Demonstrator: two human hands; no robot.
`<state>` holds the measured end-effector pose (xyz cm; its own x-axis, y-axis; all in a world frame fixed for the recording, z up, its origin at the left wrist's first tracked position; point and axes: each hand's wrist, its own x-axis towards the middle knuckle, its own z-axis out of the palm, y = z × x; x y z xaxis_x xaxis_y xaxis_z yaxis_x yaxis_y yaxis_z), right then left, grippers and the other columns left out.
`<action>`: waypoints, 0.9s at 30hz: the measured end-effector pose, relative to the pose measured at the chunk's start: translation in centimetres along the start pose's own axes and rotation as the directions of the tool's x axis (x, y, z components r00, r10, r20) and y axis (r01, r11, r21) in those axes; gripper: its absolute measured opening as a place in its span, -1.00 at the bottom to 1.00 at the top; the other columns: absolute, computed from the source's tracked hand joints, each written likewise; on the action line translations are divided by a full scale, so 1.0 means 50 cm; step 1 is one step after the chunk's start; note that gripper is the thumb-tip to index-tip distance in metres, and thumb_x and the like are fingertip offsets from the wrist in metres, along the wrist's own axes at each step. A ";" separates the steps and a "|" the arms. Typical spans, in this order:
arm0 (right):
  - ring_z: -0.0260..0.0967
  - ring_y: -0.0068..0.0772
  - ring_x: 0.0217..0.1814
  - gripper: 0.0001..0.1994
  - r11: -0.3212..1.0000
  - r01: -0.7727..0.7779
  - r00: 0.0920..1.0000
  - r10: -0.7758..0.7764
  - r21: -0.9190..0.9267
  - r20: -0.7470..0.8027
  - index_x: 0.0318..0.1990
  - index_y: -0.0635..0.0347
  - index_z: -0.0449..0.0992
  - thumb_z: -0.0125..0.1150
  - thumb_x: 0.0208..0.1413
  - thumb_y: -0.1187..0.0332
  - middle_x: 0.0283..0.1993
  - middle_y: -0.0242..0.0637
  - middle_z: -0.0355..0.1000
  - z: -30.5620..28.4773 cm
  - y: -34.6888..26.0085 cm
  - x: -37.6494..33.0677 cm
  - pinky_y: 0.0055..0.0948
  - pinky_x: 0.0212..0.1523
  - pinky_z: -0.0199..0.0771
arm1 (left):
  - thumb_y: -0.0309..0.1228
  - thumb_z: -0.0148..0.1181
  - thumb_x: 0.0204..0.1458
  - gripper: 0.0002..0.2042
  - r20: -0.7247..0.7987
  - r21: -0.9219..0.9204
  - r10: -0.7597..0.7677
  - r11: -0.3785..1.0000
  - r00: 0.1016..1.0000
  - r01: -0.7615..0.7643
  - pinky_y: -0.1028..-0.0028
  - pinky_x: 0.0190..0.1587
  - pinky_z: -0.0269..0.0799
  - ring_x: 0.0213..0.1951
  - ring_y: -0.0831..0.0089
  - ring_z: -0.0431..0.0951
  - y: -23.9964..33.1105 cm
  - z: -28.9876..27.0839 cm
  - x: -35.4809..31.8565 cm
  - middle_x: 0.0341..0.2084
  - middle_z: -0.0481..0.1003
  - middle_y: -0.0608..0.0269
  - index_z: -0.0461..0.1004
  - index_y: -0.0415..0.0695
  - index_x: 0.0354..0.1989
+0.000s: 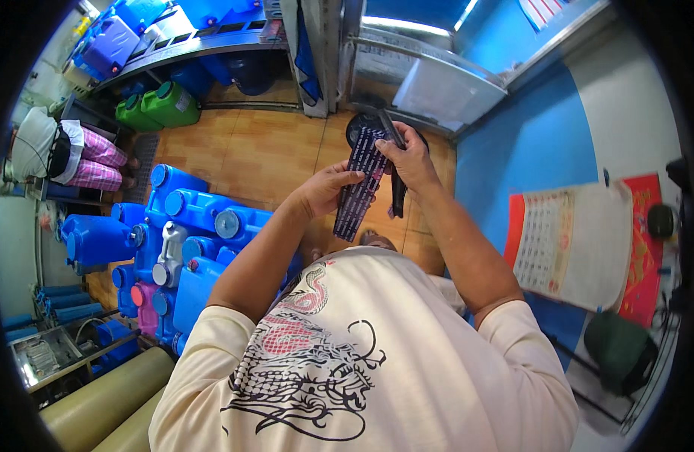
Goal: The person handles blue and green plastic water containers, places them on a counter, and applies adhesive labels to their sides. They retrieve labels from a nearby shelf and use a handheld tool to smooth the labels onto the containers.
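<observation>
In front of my chest I hold a long, flat dark piece (360, 188) patterned with rows of white print and touches of pink; its exact kind I cannot make out. My left hand (328, 188) grips its left edge, thumb on top and the other fingers mostly hidden. My right hand (411, 162) is closed round a narrow black bar-like part (397, 194) beside the printed piece, thumb near its upper end. Whether the black part and the printed piece are joined is not visible.
Several blue water jugs (192, 207) crowd the floor at left. Green jugs (170, 104) stand under a metal counter (204, 49). Another person (61, 151) is at far left. A wall calendar (569, 245) hangs at right, and a glass door (430, 60) is ahead.
</observation>
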<state>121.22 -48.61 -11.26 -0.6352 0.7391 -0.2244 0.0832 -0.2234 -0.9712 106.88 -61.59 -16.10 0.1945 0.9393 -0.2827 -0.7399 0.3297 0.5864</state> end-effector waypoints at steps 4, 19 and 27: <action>0.36 -0.62 -0.40 -0.50 0.995 -0.095 0.995 0.095 -0.008 0.024 0.12 0.15 0.32 0.31 0.00 0.51 -0.34 -0.50 0.31 0.023 -0.010 0.146 -0.57 -0.40 0.47 | -0.37 0.19 0.11 -0.71 -0.056 0.001 0.148 0.989 0.987 -0.148 0.24 -0.12 0.57 -0.24 0.33 0.60 0.104 -0.051 0.057 -0.23 0.54 0.17 0.40 -0.14 0.00; 0.31 -0.72 -0.23 -0.62 0.970 0.161 0.821 -0.029 -0.183 0.570 0.04 0.16 0.42 0.28 0.02 0.50 -0.26 -0.51 0.38 0.153 -0.142 0.597 -0.60 -0.16 0.39 | -0.48 0.08 0.10 -0.65 -0.138 -0.119 0.341 0.926 0.930 -0.358 0.30 -0.07 0.53 -0.21 0.32 0.58 0.409 -0.295 0.135 -0.16 0.53 0.10 0.33 -0.15 0.09; 0.45 -0.45 -0.18 -0.63 0.686 0.665 0.513 -0.133 -0.295 0.848 -0.03 0.17 0.46 0.27 -0.06 0.59 -0.18 -0.24 0.49 0.353 -0.211 0.748 -0.49 -0.13 0.42 | -0.43 0.14 0.11 -0.68 -0.149 0.498 0.107 0.867 0.983 -0.019 0.43 -0.16 0.55 -0.23 0.38 0.57 0.615 -0.460 0.109 -0.23 0.54 0.12 0.36 -0.16 0.05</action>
<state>83.01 -29.84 -7.96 -0.9881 -0.1302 0.0818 -0.1388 0.5254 -0.8395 70.40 -48.54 -17.05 0.0159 0.9446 -0.3279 -0.3248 0.3150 0.8918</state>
